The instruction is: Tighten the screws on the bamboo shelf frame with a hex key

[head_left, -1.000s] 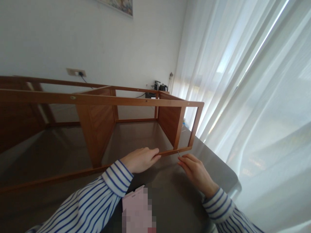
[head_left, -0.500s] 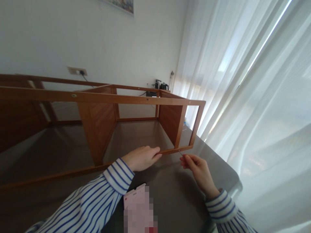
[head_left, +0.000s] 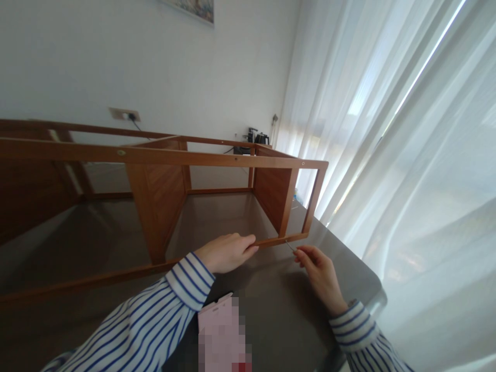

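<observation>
A brown wooden shelf unit (head_left: 267,161) lies on its side across the table. My left hand (head_left: 227,253) is closed over its near lower rail, with the thumb lying along the wood. To the right, my right hand (head_left: 320,271) pinches a thin metal hex key (head_left: 290,247) between thumb and fingers. The tip of this key meets the near lower rail at the joint with the end shelf panel (head_left: 272,194). My fingers cover the rest of the key.
Below my left forearm hangs a pinkish card (head_left: 217,325), partly blurred out. The grey table (head_left: 271,294) ends at a rounded corner on the right, beside white curtains (head_left: 426,206). A black kettle (head_left: 262,139) stands behind the shelf unit, and a wall socket (head_left: 123,114) holds a plug.
My right hand has drawn slightly right, and more of the hex key shows between fingers and rail. The left hand keeps its hold on the rail.
</observation>
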A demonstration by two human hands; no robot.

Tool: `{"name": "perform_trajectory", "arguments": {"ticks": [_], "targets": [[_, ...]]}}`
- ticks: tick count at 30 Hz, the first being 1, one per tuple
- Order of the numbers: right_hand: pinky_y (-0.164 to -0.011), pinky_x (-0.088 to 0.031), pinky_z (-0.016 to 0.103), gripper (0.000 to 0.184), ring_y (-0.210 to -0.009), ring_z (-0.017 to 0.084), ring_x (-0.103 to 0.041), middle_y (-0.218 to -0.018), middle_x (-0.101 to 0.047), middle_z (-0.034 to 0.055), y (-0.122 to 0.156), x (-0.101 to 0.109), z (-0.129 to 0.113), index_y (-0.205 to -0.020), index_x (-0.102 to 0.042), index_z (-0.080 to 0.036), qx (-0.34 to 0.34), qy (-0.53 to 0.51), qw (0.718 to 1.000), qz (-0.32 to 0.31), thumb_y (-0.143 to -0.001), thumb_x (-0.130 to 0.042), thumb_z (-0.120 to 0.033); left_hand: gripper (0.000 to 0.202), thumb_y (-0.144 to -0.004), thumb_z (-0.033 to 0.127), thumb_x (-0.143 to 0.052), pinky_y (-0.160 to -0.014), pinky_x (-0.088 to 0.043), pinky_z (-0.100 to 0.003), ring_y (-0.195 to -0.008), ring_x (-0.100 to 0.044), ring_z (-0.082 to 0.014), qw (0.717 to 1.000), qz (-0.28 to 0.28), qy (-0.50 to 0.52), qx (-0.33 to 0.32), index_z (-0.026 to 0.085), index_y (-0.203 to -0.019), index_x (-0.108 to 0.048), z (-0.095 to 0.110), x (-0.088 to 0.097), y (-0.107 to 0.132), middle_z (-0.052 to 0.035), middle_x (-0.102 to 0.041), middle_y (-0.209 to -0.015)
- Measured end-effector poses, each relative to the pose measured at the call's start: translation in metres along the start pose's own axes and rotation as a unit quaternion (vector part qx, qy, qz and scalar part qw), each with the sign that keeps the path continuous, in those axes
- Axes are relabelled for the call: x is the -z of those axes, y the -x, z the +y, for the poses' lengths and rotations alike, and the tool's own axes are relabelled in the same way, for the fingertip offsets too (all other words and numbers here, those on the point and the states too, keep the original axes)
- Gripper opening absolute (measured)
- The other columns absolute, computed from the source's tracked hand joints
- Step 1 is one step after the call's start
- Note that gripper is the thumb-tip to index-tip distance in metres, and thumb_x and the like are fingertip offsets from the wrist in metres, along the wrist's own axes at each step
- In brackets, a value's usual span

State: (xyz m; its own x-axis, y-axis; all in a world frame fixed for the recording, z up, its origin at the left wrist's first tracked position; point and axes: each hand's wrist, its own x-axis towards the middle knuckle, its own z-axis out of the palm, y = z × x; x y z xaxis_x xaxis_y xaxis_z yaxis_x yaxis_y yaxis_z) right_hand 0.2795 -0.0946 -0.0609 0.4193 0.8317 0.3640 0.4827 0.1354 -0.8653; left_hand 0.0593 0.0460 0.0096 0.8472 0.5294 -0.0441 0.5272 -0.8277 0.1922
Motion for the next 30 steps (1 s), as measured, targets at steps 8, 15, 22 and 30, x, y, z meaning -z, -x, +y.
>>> {"name": "perform_trajectory", "arguments": {"ticks": [8,15,22,30], "targets": [[-0.079,-0.045,0.034,0.021,-0.083,0.02,-0.059,-0.087,-0.066,0.0081,-0.015,0.029,-0.015,-0.094,-0.069,-0.021,0.204,0.227,0.948,-0.095,-0.087,-0.057,-0.038,0.052,-0.091,0.056,-0.018,-0.057,-0.039,-0.03,-0.064,-0.061,-0.0219,1.0,0.01,0.006,-0.004,0.022,-0.093,-0.058,-0.002,-0.001,0.0,-0.0072,-0.063,-0.073],[-0.07,-0.046,0.029,0.026,-0.073,0.018,-0.061,-0.077,-0.065,0.008,-0.008,0.017,-0.014,-0.093,-0.065,-0.018,0.21,0.278,0.933,-0.088,-0.094,-0.045,-0.035,0.053,-0.09,0.057,-0.02,-0.057,-0.037,-0.03,-0.061,-0.059,-0.0208,1.0,0.01,0.023,-0.004,0.021,-0.093,-0.059,-0.002,-0.002,-0.001,-0.0069,-0.063,-0.072],[-0.058,-0.047,0.023,0.031,-0.059,0.015,-0.063,-0.069,-0.067,0.0028,0.006,-0.009,-0.013,-0.089,-0.063,-0.019,0.044,0.176,0.983,-0.02,-0.094,-0.04,-0.04,0.05,-0.091,0.056,-0.02,-0.053,-0.032,-0.029,-0.061,-0.058,-0.0209,1.0,0.007,0.011,-0.007,0.022,-0.089,-0.057,-0.004,-0.002,-0.001,-0.0055,-0.06,-0.068],[-0.049,-0.047,0.024,0.042,-0.056,0.018,-0.063,-0.07,-0.068,0.0069,0.006,-0.023,-0.01,-0.083,-0.063,-0.017,-0.093,0.034,0.995,-0.008,-0.088,-0.043,-0.053,0.044,-0.087,0.055,-0.033,-0.056,-0.033,-0.028,-0.068,-0.061,-0.0207,0.997,-0.043,0.058,-0.005,0.021,-0.082,-0.06,-0.008,0.006,-0.006,-0.006,-0.065,-0.074]]}}
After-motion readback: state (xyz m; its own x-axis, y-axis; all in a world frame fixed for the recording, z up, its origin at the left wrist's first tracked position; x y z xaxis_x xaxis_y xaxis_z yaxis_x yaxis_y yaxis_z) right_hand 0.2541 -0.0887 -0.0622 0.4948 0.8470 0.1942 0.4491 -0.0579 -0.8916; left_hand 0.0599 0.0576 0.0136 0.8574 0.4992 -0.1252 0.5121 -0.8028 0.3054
